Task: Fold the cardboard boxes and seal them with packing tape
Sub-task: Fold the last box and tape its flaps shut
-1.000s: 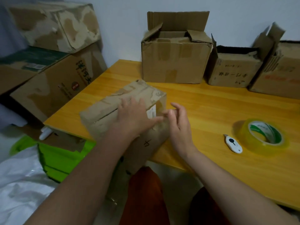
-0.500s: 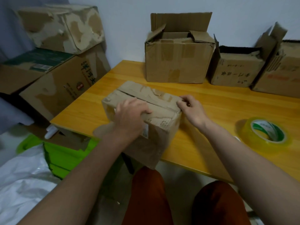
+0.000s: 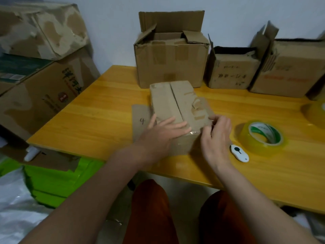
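— On the near top edge of the small worn brown cardboard box (image 3: 177, 110), your left hand (image 3: 159, 136) lies flat, fingers straight and spread, pressing the flaps down.

— And my right?

— Your right hand (image 3: 217, 138) sits at the box's near right corner, fingers curled in at the edge. You seem to pinch the cardboard or a bit of clear tape there; I cannot tell which.

— Where does the box stand?

— It rests on the yellow wooden table (image 3: 98, 117), close to the near edge, its two top flaps meeting along a seam that runs away from you. One loose flap marked "4" (image 3: 141, 120) lies flat on the table to its left.

— What lies nearby?

— Just right of your right hand you have a small white oval cutter (image 3: 239, 153), and beside that a roll of clear yellowish packing tape (image 3: 263, 136) lying flat. Behind the box, against the wall, stands a larger open cardboard box (image 3: 170, 57), with two more open cardboard boxes (image 3: 232, 71) to its right.
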A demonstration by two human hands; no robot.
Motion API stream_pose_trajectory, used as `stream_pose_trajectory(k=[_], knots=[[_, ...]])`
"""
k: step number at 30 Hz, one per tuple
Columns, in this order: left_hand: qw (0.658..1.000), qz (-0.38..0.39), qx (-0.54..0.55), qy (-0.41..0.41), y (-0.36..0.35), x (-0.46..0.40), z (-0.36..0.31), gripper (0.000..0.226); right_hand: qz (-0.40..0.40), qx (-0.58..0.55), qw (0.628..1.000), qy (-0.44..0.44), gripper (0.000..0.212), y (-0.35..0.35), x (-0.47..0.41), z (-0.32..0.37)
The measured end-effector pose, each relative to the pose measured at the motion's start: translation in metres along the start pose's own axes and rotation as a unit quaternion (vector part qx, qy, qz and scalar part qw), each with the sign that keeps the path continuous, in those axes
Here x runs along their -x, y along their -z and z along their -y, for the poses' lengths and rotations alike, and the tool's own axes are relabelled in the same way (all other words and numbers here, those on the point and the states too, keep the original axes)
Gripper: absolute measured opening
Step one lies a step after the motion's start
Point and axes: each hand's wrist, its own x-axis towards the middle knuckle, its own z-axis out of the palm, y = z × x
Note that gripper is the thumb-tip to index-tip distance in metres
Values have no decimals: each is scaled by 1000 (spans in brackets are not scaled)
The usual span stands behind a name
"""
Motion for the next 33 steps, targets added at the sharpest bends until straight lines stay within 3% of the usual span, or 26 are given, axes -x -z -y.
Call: stream_pose_trajectory(k=[4, 10, 14, 17, 19, 22, 24, 28, 31, 33], knots=[[992, -111, -2, -62, -19, 3, 12, 63, 0, -28, 1000, 7, 20, 3, 3, -3], [989, -141, -6, -55, -19, -14, 21, 45, 92, -50, 994, 11, 23, 20, -14, -12], [984, -171, -30, -25, -20, -22, 13, 47, 106, 104, 988, 45, 15, 54, -6, -39], [966, -254, -39, -20, -26, -30, -8, 43, 152, 267, 950, 57, 18, 77, 7, -64], [958, -281, -5, -53, -34, -39, -34, 44, 181, 318, 929, 56, 22, 86, 14, -78], [965, -230, 60, -113, -46, -53, -73, 54, 188, 277, 941, 44, 19, 103, 13, -90], [968, -188, 124, -107, -57, -60, -92, 56, 191, 265, 944, 35, 17, 119, 10, -98], [962, -126, 241, -1, -80, -82, -115, 52, 129, 313, 940, 50, 21, 142, 4, -102], [940, -55, 326, 81, -89, -102, -123, 56, 77, 308, 945, 79, 47, 149, -7, -98], [934, -26, 338, 114, -90, -114, -124, 59, 109, 345, 930, 65, 58, 150, -19, -98]])
